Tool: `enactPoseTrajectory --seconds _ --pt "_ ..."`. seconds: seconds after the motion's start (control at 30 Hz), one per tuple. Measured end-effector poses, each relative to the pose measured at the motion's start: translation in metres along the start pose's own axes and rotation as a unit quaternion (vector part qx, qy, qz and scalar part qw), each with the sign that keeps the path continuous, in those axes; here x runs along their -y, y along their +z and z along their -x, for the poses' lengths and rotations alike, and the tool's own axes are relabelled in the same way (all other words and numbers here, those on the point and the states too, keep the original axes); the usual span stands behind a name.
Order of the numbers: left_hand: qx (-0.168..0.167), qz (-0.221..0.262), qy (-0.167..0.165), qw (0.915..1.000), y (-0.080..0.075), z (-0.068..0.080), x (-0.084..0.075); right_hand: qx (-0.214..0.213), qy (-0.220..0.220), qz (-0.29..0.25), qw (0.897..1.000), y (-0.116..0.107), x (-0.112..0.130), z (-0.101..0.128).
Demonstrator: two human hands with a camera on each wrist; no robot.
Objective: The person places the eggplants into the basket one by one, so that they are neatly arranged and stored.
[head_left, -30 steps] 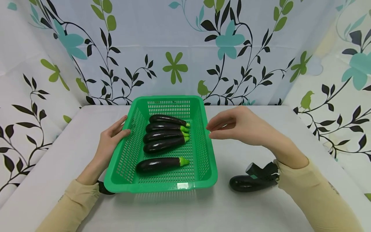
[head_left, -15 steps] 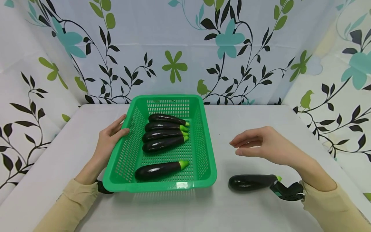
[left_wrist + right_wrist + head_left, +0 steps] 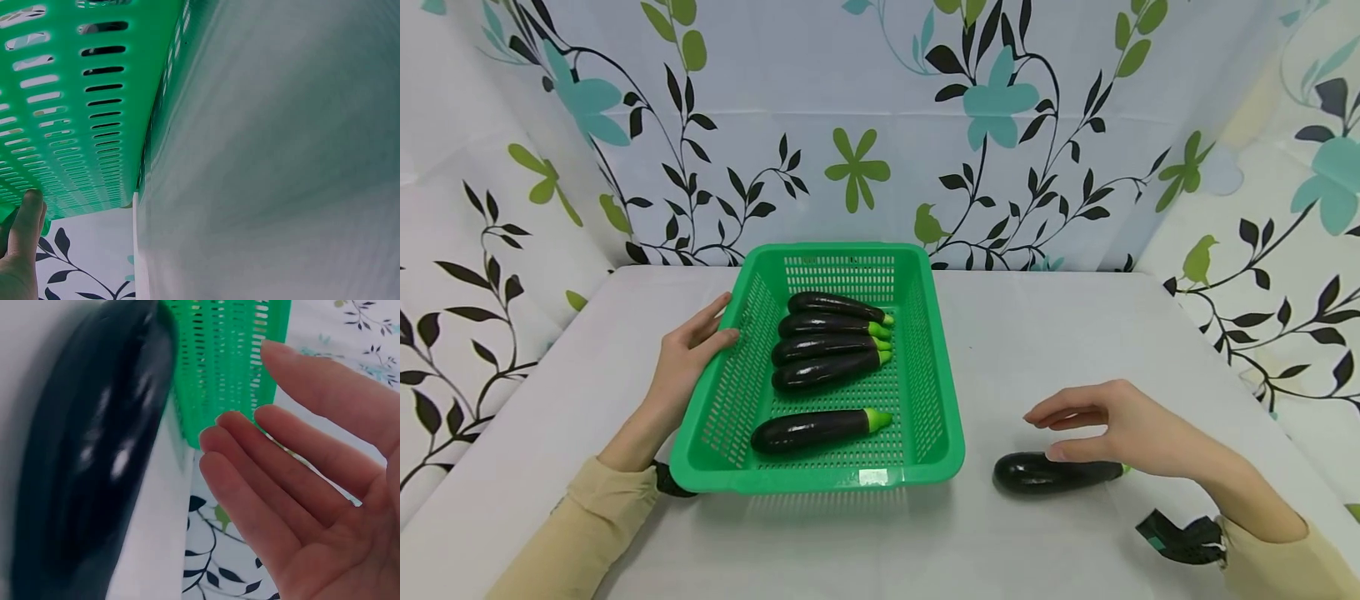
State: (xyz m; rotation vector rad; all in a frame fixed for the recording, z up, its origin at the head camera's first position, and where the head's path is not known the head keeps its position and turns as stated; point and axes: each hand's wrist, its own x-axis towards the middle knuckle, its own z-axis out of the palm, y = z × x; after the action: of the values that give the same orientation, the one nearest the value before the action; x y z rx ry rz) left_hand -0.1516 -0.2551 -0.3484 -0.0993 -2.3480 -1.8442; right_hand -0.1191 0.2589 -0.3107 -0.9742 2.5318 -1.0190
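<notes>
A green plastic basket (image 3: 820, 479) with slotted walls holds several glossy dark eggplants with green stems. Along its left rim lies my left hand (image 3: 688, 358), which grips the rim, the thumb on top and fingers (image 3: 28, 219) against the outer wall. To the right of the basket, a single eggplant (image 3: 1037, 472) lies sideways on the white table, its stem end toward the right. My right hand (image 3: 1120, 429) hovers close over that eggplant with loosely bent fingers and nothing in them. In the right wrist view the palm faces the large, near eggplant (image 3: 94, 450).
The white table (image 3: 880, 550) reaches back to a curtain (image 3: 880, 108) printed with leaves, flowers and birds. Similar curtains stand at both sides. Dark wrist-camera mounts show below each wrist, the right one (image 3: 1183, 537) low over the table.
My right hand has moved from the basket's right rim rightward and toward me, down over the eggplant on the table. The left hand and basket have stayed nearly still; the front eggplant in it rocked slightly.
</notes>
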Motion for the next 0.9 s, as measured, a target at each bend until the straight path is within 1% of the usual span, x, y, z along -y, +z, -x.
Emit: enactPoseTrajectory --seconds 0.17,0.37,0.57,0.8,0.9 --pt "0.000 -0.004 0.002 1.0000 0.000 0.000 -0.001 -0.001 0.003 -0.015 1.000 0.002 -0.014 0.011" --pt "0.001 0.004 0.002 1.0000 -0.001 0.001 -0.001 0.003 0.012 -0.032 0.999 0.004 -0.028 0.017" --pt "0.001 0.011 0.000 0.9999 -0.001 0.000 0.000 0.003 0.012 -0.032 0.999 0.006 -0.033 0.020" --pt "-0.004 -0.010 -0.008 0.9999 0.000 0.000 -0.001 0.004 0.006 -0.038 0.999 0.008 -0.039 0.021" --pt "-0.004 -0.015 -0.009 0.9998 0.001 0.000 -0.001 0.009 0.010 -0.045 0.999 0.010 -0.042 0.020"
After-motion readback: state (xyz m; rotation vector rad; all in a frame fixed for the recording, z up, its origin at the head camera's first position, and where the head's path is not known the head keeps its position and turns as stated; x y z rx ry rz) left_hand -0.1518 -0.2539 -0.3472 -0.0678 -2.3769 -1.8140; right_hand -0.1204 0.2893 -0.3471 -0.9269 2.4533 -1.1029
